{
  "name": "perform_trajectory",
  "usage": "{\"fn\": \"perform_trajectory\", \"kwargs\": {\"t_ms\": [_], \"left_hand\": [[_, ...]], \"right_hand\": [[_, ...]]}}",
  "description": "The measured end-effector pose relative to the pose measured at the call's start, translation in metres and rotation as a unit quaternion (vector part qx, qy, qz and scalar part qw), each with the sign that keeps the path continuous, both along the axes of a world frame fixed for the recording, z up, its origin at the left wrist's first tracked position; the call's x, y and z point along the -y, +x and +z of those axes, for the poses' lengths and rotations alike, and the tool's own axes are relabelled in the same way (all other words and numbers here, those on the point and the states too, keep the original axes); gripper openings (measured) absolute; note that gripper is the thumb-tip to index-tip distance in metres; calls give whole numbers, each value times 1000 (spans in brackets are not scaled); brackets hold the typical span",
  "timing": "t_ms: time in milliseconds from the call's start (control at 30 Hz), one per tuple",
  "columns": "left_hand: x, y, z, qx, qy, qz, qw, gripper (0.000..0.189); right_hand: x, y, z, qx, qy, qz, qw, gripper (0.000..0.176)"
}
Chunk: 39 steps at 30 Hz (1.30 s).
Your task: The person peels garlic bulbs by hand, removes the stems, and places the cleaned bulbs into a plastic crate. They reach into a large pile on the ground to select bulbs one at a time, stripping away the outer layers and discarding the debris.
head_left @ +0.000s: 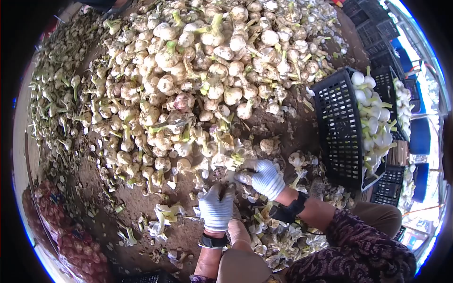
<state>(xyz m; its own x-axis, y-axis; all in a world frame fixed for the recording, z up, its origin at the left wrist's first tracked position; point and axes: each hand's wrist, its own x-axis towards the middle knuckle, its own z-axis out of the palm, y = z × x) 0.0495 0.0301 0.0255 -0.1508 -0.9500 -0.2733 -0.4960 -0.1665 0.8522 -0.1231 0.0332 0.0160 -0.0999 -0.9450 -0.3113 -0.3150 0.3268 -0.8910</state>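
Note:
My left hand point(217, 209), in a white knit glove with dirty fingertips, is low at the near edge of the garlic pile, its fingers curled and pointing away from me. Just to the right, my right hand point(265, 179) wears a matching glove; its fingers close together and point left toward the other hand. A small pale blur shows between the two sets of fingertips; I cannot tell what they hold. Right beyond the fingertips lies a garlic bulb point(220, 160) with loose pale skins and a greenish stem piece point(235, 162).
A large heap of garlic bulbs point(165, 84) spreads ahead. At right, a black plastic crate point(336, 122) holds cleaned garlic point(373, 113), with more crates behind. Peeled skins point(163, 219) litter the dirt floor. Red mesh sacks point(78, 245) stand at lower left.

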Motion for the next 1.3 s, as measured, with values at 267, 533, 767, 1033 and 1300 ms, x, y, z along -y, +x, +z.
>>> {"fn": "perform_trajectory", "kwargs": {"t_ms": [267, 533, 767, 1033, 1300], "left_hand": [[12, 17, -4, -172, 271, 0, 947, 12], [8, 10, -2, -1, -29, -49, 998, 13], [4, 23, -18, -149, 171, 190, 955, 13], [-2, 20, -24, -448, 404, 231, 763, 55], [-9, 19, -28, -366, 336, 131, 858, 21]], "right_hand": [[-7, -2, 5, -2, -65, 69, 995, 18], [-13, -2, 6, 69, 6, 31, 997, 18], [-17, -7, 0, 137, 25, -12, 990, 20], [-14, 1, 9, 120, -36, 127, 984, 23], [20, -82, -47, -348, 56, 27, 936, 39]]}}
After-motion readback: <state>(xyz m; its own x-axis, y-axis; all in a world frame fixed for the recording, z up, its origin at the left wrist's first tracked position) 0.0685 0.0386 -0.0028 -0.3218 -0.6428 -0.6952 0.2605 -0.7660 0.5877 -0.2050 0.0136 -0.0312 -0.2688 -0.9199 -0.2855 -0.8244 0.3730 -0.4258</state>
